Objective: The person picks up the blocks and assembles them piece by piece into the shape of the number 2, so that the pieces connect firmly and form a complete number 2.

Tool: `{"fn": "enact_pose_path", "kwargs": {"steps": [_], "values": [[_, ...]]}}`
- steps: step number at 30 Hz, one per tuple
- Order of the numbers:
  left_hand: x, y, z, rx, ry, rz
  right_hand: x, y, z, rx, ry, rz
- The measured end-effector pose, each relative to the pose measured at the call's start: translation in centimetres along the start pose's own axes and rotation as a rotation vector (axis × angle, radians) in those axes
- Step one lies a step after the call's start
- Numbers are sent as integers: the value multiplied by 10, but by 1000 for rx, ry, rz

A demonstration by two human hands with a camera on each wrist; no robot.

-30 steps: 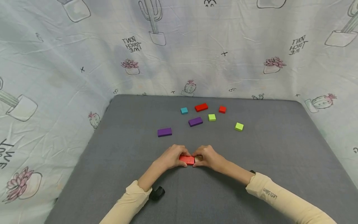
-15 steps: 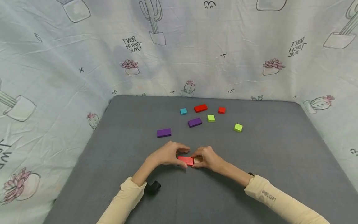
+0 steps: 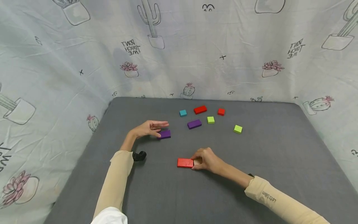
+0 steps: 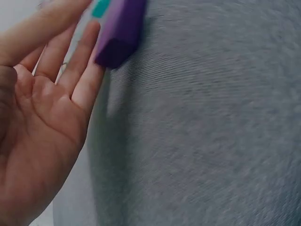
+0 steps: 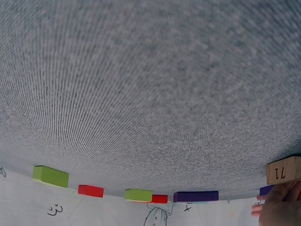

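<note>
Left hand (image 3: 146, 128): grip spread wide at left purple block (image 3: 166, 134), near centre
Right hand (image 3: 207, 160): wooden block (image 5: 284, 171) pinched, lower centre
Near red block (image 3: 185, 163): laid just left of wooden block

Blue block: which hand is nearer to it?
Left. The left hand is left of the blue block and slightly lower in the head view; the right hand is right of it, much lower, pinching the wooden block.
</note>
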State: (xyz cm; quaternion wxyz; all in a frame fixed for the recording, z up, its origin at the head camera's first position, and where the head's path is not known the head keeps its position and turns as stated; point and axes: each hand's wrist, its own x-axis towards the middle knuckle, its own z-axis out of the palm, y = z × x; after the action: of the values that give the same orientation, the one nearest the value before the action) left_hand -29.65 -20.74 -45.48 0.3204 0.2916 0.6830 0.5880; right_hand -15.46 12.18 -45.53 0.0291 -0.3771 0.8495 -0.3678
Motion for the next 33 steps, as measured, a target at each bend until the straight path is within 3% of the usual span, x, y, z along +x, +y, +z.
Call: {"fn": "enact_pose_path", "kwargs": {"steps": [3,8,11,15,17,25,33], "values": [[5,-3,3,58,-37,-33,0,-1,0,2,-6,8],[10,0,9,198,-21,-78,1,-2,0,5,-10,22],[11,-1,11,281,-27,-73,1,-1,0,4,-13,23],[12,0,12,321,-53,-56,0,0,0,9,-8,19],[12,2,11,310,-71,-67,0,1,0,11,-5,15],[8,14,4,167,-176,-212,1,4,2,24,3,-6],[12,11,2,152,-134,-245,0,3,1,21,5,2]]}}
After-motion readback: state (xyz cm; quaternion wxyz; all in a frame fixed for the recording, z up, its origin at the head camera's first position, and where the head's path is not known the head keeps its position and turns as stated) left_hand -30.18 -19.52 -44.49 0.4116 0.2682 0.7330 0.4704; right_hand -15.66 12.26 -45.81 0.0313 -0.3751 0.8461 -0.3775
